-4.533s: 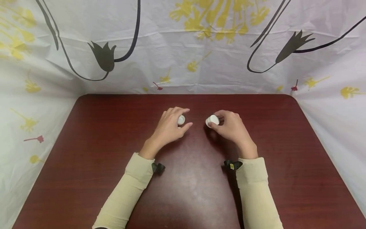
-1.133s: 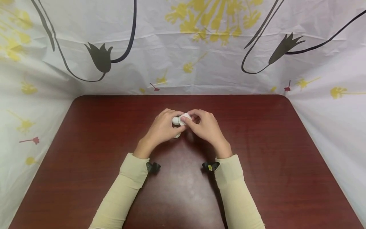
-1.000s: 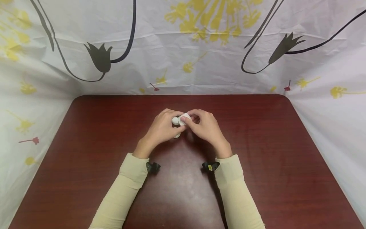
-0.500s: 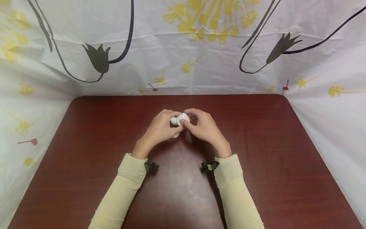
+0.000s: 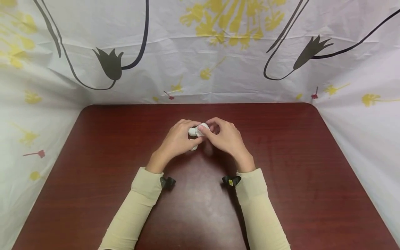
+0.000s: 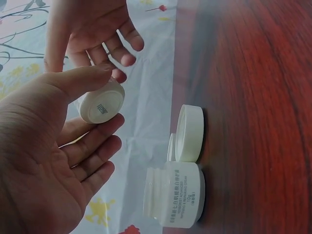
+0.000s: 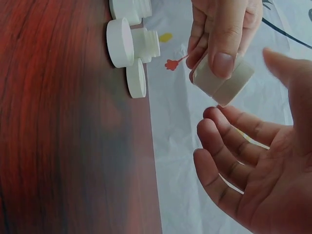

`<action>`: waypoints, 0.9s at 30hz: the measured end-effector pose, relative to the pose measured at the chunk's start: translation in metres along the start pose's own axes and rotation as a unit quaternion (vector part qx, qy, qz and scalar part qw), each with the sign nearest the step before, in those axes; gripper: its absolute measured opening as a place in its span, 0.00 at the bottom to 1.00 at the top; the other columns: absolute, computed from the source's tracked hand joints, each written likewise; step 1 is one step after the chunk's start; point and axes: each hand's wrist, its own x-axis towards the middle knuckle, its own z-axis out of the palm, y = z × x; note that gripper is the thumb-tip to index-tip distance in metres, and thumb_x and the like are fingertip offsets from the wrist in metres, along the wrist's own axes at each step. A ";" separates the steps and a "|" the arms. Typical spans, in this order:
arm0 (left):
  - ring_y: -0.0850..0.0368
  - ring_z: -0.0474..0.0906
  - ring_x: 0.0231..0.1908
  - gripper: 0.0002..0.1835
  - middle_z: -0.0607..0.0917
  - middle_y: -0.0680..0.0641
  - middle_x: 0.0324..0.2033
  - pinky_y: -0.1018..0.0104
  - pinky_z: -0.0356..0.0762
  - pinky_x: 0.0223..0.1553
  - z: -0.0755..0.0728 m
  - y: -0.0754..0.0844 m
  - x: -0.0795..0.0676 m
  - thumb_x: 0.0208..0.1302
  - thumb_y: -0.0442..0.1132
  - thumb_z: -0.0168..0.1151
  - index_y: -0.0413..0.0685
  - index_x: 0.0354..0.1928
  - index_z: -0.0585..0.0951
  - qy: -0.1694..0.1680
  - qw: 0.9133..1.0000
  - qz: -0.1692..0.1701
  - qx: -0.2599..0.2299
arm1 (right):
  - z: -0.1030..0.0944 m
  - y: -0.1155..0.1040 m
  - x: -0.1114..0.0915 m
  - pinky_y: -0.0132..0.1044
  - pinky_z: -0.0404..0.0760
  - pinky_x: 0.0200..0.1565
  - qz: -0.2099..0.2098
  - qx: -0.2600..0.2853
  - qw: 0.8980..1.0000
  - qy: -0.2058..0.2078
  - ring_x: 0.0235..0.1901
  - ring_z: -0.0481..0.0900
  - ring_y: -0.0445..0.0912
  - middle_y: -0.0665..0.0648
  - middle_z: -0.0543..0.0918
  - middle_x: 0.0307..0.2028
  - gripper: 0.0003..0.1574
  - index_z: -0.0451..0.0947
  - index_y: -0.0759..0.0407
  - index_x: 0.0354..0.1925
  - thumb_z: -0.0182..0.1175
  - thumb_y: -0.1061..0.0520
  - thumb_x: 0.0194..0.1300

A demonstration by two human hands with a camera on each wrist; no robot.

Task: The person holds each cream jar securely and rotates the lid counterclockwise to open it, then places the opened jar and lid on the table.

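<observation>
A small white cream jar (image 6: 102, 105) with its lid (image 7: 237, 85) on is tilted between my hands above the table. My left hand (image 5: 178, 139) pinches its body between thumb and fingers, and printing shows on its base in the left wrist view. Around the lid end, my right hand (image 7: 273, 170) has its fingers loosely spread, apart from the jar in the right wrist view. Below stand an uncapped white cream jar (image 6: 180, 195) with grey lettering and a second uncapped jar (image 7: 146, 44). Loose white lids (image 7: 120, 43) lie beside them.
The dark red wooden table (image 5: 200, 208) has rounded far corners. A white sheet (image 5: 187, 69) printed with flowers hangs behind it and along both sides. Each wrist wears a small black camera (image 5: 167, 183).
My right hand has carried the jar leftward from the right, and my left hand, earlier open over the things on the table, now holds it. In the last second, the right fingers shift slightly.
</observation>
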 end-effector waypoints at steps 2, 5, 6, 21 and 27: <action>0.47 0.81 0.53 0.24 0.90 0.49 0.50 0.55 0.79 0.55 0.000 0.001 0.000 0.64 0.51 0.74 0.50 0.59 0.86 0.001 1.000 0.000 0.001 | 0.000 0.000 0.000 0.44 0.77 0.43 0.007 -0.006 1.000 0.002 0.39 0.83 0.46 0.49 0.86 0.38 0.31 0.84 0.47 0.53 0.60 0.26 0.71; 0.47 0.81 0.52 0.24 0.90 0.50 0.49 0.55 0.79 0.54 0.001 0.001 -0.001 0.64 0.51 0.74 0.50 0.59 0.86 0.000 1.000 -0.001 0.004 | 0.001 0.001 0.000 0.42 0.75 0.41 0.006 -0.010 1.000 0.010 0.36 0.81 0.46 0.49 0.85 0.35 0.30 0.84 0.47 0.50 0.61 0.27 0.70; 0.47 0.81 0.52 0.24 0.90 0.49 0.49 0.55 0.79 0.54 0.001 0.002 -0.001 0.64 0.51 0.74 0.50 0.59 0.86 -0.001 1.000 0.001 0.005 | 0.001 0.001 0.000 0.42 0.75 0.40 0.004 -0.010 1.000 0.013 0.36 0.81 0.46 0.50 0.85 0.34 0.28 0.84 0.47 0.49 0.61 0.28 0.71; 0.48 0.82 0.52 0.24 0.90 0.49 0.50 0.54 0.79 0.53 0.001 0.001 -0.001 0.63 0.50 0.74 0.50 0.59 0.87 0.002 1.000 0.000 0.011 | 0.001 0.000 0.000 0.41 0.80 0.40 -0.022 0.012 1.000 0.007 0.36 0.86 0.45 0.51 0.88 0.37 0.24 0.85 0.53 0.50 0.67 0.37 0.70; 0.47 0.81 0.53 0.23 0.90 0.48 0.50 0.54 0.79 0.53 0.000 0.002 0.000 0.62 0.48 0.73 0.50 0.58 0.87 -0.006 1.000 -0.007 0.013 | -0.001 -0.001 0.000 0.41 0.80 0.41 -0.023 0.014 1.000 0.005 0.37 0.86 0.45 0.50 0.88 0.37 0.22 0.85 0.53 0.50 0.68 0.39 0.69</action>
